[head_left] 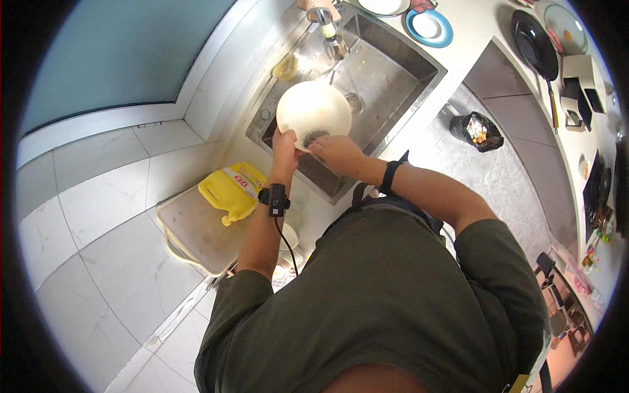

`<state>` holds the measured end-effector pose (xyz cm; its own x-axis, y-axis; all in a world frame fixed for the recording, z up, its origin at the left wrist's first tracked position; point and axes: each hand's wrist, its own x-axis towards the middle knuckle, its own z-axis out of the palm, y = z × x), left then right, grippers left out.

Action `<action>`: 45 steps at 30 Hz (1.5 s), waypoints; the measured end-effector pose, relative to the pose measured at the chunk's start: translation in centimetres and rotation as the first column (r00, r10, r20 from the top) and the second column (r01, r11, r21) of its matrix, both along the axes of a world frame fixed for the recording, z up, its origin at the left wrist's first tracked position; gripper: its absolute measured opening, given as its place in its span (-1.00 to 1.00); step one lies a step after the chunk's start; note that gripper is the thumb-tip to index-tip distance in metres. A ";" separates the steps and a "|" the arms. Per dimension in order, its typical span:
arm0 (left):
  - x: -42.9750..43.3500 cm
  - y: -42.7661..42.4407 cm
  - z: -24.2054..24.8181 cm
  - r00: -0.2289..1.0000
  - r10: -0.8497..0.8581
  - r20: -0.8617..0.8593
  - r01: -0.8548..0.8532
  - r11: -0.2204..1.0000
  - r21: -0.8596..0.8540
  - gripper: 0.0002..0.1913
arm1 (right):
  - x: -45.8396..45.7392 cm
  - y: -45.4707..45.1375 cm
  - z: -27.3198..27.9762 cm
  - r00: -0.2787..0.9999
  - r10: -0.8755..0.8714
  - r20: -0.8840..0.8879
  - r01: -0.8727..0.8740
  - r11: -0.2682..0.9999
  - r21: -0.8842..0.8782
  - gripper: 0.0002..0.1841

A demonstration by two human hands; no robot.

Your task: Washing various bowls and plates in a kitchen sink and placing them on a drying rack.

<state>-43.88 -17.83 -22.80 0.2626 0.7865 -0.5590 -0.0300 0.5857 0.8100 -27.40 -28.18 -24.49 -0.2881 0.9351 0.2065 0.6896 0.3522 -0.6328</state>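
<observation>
A round cream-white plate or shallow bowl (pixel 313 105) is tilted over the near left part of the stainless steel sink (pixel 388 73). My left hand (pixel 286 150) grips its near left rim, thumb on the inner face. Pressed against the inside near the rim is a dark steel wool scourer (pixel 314 138), with the fingers of my right hand (pixel 339 154) on it. Part of the scourer is hidden under those fingers. Beyond the plate, the metal faucet (pixel 330 37) reaches over the sink.
A yellow scrub brush (pixel 286 68) lies by the sink's left edge. At left, a yellow detergent jug (pixel 233 189) lies on a cutting board (pixel 189 231). Blue-rimmed dishes (pixel 444 29) rest beyond the sink. A lined trash bin (pixel 476 132) and a frying pan (pixel 534 44) are to the right.
</observation>
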 end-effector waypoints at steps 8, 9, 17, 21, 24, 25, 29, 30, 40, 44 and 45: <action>-0.6 0.8 1.7 0.943 -0.197 -0.267 0.210 0.978 0.018 -0.38 | 7.2 2.7 -2.7 0.773 0.072 0.630 -0.279 0.931 0.236 -0.54; 0.1 1.3 1.8 0.945 -0.186 -0.269 0.198 0.980 0.018 -0.37 | 6.6 2.6 -3.5 0.884 0.087 0.460 -0.160 0.980 0.122 -0.52; -0.7 2.6 -1.3 0.950 -0.071 -0.306 0.064 0.997 -0.031 -0.45 | -1.8 -0.5 0.1 0.959 -0.086 -0.269 -0.027 0.921 -0.390 -0.46; 0.2 2.3 2.6 0.934 -0.226 -0.275 0.215 0.974 -0.068 -0.42 | 5.1 1.0 -5.3 0.977 0.212 0.032 -0.209 0.975 -0.073 -0.50; -0.2 2.6 3.5 0.863 -0.404 -0.304 0.394 0.914 -0.095 -0.37 | 8.8 3.0 -5.3 0.887 0.260 0.381 -0.345 0.923 0.173 -0.54; -0.4 2.8 3.5 0.866 -0.397 -0.305 0.387 0.917 -0.095 -0.37 | 9.3 3.4 -4.4 0.867 0.193 0.459 -0.346 0.896 0.277 -0.58; -1.2 3.1 2.1 0.963 -0.257 -0.079 0.246 0.961 -0.130 -0.30 | 8.3 2.6 -0.9 0.917 0.103 0.386 -0.230 0.927 0.298 -0.79; -1.0 3.0 1.2 0.981 -0.195 0.010 0.195 0.974 -0.113 -0.30 | 7.8 2.2 -0.8 0.915 0.097 0.391 -0.225 0.928 0.296 -0.79; -0.8 0.9 1.7 0.995 -0.097 -0.027 0.094 0.992 -0.087 -0.32 | 2.8 0.3 -1.0 0.987 0.149 0.058 -0.140 0.981 -0.134 -0.72; -0.9 1.9 4.6 0.919 -0.326 -0.220 0.308 0.945 -0.115 -0.35 | 7.7 3.2 -2.8 0.840 0.241 0.486 -0.318 0.945 0.080 -0.51; -0.7 2.2 4.9 0.890 -0.368 -0.270 0.346 0.930 -0.128 -0.35 | 8.2 3.7 -2.5 0.743 0.185 0.644 -0.361 0.920 0.152 -0.46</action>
<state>-44.57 -15.63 -17.88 0.3391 0.6228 -0.7051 0.4169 0.5724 0.7061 -19.16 -24.43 -27.03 -0.6682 0.7355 0.1115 0.7417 0.6704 0.0227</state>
